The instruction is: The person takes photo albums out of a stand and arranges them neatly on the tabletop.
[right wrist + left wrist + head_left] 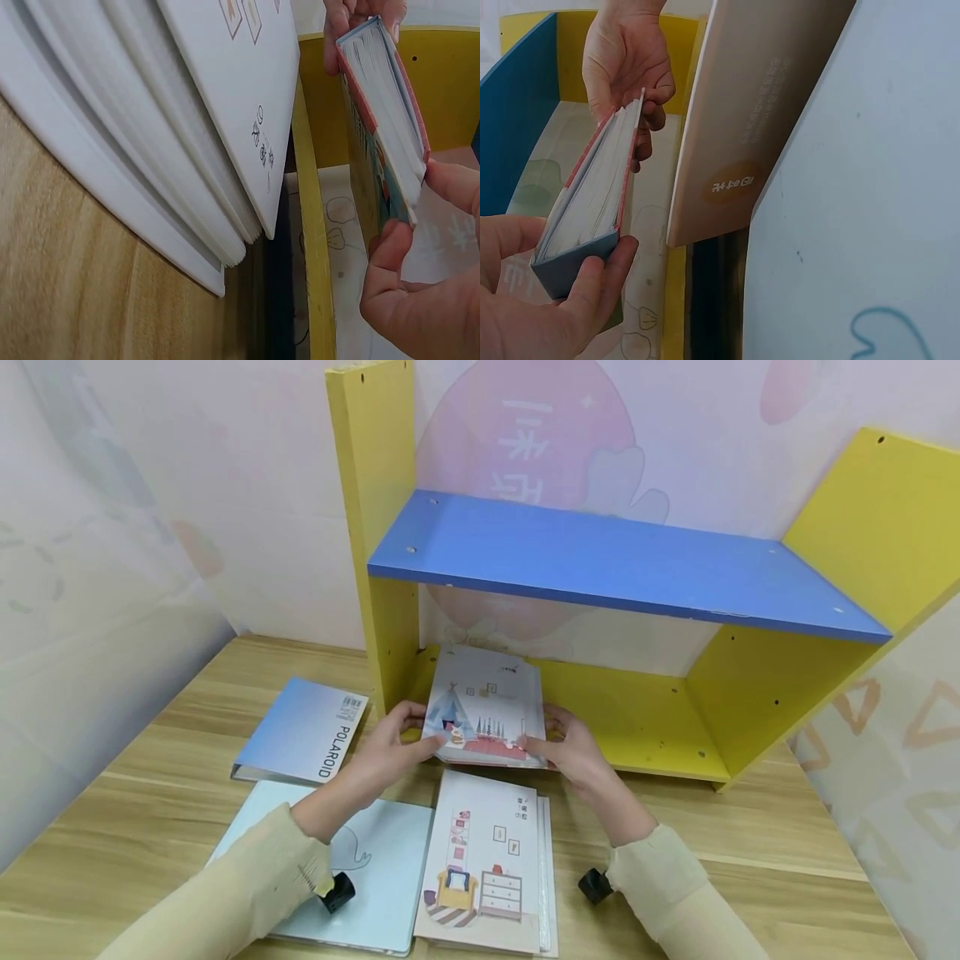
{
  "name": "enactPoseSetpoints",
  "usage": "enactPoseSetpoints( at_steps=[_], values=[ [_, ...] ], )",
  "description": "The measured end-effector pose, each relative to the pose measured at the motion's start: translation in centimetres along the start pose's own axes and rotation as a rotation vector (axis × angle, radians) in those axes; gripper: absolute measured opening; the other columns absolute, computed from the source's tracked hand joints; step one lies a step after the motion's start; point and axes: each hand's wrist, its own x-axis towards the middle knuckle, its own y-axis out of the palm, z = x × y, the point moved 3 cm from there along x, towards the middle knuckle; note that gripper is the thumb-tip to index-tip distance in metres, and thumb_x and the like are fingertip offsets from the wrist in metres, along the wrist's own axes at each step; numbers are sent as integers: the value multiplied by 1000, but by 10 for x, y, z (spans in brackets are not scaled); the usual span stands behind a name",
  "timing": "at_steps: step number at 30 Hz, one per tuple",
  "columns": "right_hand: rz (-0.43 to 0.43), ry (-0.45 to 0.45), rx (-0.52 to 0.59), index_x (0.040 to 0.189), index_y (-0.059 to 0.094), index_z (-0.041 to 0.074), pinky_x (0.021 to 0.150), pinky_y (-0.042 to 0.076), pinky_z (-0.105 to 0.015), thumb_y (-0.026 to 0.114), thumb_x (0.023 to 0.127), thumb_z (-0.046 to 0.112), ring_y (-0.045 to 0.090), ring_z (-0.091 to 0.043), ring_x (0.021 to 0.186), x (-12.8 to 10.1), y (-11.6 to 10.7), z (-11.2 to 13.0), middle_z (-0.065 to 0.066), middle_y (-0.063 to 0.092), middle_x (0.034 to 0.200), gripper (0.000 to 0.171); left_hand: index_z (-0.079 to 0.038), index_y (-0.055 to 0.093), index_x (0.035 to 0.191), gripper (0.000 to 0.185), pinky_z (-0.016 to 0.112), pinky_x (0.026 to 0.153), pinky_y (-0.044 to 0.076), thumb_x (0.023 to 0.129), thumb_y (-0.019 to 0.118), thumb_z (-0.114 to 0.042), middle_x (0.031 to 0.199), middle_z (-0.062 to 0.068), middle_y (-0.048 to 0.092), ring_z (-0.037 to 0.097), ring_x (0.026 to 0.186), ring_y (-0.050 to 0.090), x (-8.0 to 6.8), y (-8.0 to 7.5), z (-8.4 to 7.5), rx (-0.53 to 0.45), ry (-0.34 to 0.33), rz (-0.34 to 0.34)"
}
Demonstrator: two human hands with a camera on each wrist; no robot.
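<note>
My left hand and right hand hold a thick hardcover album by its two sides, thumbs on the cover and fingers underneath. A blue tent and a red rug are printed on its pale cover. It lies face up over the front of the yellow lower shelf board, under the blue shelf. Seen from the left wrist, its grey-blue spine sits in the left hand. The right wrist view shows the right thumb and fingers pinching the page-edge side of the covers.
On the wooden table, a white album with a printed armchair and drawers lies before the bookcase. A light-blue album lies left of it, partly under my left forearm. A blue-and-white POLAROID album lies beside the yellow side panel.
</note>
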Motion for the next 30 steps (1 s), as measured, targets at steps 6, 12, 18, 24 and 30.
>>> enactPoseSetpoints(
  at_steps=[6, 12, 18, 24, 30],
  values=[
    [5, -16, -27, 155, 27, 3, 64, 46, -27, 73, 89, 13, 44, -17, 77, -5, -2, 4, -20, 48, 130, 81, -4, 43, 139, 49, 47, 106, 46, 98, 63, -22, 147, 16, 46, 32, 133, 44, -3, 1, -3, -4, 4, -14],
    [1, -23, -16, 155, 27, 2, 60, 43, -24, 73, 88, 12, 43, -15, 74, -8, -4, 6, -20, 50, 128, 81, -5, 43, 139, 49, 42, 101, 49, 97, 63, -21, 145, 16, 48, 33, 126, 49, -5, 2, -5, 6, 2, -25],
    [-9, -11, -18, 155, 26, 3, 57, 41, -21, 74, 88, 12, 41, -13, 69, -13, -7, 9, -18, 50, 129, 83, -6, 45, 137, 47, 34, 92, 51, 97, 65, -21, 140, 15, 51, 31, 114, 56, -8, 4, -10, 15, 7, -31],
    [-12, -13, -30, 156, 25, 5, 54, 38, -20, 73, 89, 12, 38, -11, 65, -20, -11, 13, -17, 49, 131, 82, -5, 45, 135, 46, 32, 90, 53, 97, 65, -21, 136, 16, 53, 29, 111, 59, -13, 5, -14, -4, 20, -13],
    [-13, -15, -20, 156, 25, 5, 55, 38, -19, 74, 88, 10, 39, -10, 66, -27, -12, 15, -17, 48, 130, 84, -4, 45, 135, 45, 36, 95, 55, 97, 65, -19, 135, 17, 52, 32, 113, 61, -18, 8, -16, -26, 28, 7]
  ],
)
